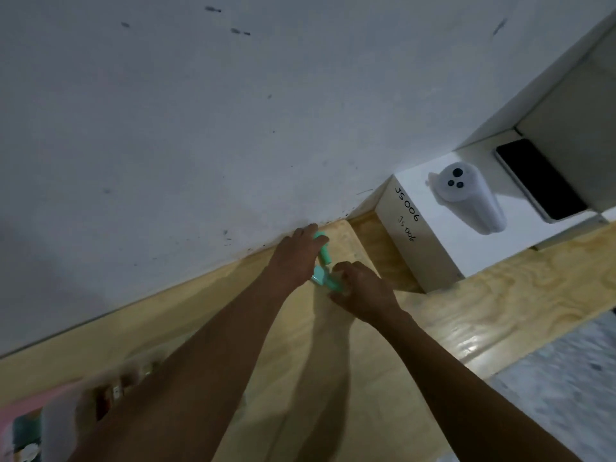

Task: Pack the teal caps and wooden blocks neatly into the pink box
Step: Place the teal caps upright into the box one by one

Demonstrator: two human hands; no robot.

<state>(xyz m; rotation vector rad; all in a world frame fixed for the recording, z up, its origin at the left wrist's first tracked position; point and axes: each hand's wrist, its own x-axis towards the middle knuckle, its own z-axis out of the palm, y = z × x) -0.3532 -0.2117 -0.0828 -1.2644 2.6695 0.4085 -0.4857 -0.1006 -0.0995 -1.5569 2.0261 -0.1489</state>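
Both hands reach to the far side of the wooden table (pixel 333 345), close to the wall. My left hand (pixel 295 258) grips a teal cap (pixel 324 252), fingers curled over it. My right hand (pixel 361 290) curls round other teal caps (pixel 328 281) just below, partly hiding them. The pink box (pixel 30 403) sits blurred at the lower left, with dark and teal things inside it, half hidden by my left forearm. No wooden blocks can be made out clearly.
A white wall (pixel 200 128) rises right behind the hands. A white product box (pixel 430 241) marked "JS 006" stands to the right, with a black phone (pixel 540 178) beyond it. The table's right edge drops to a speckled floor (pixel 566 378).
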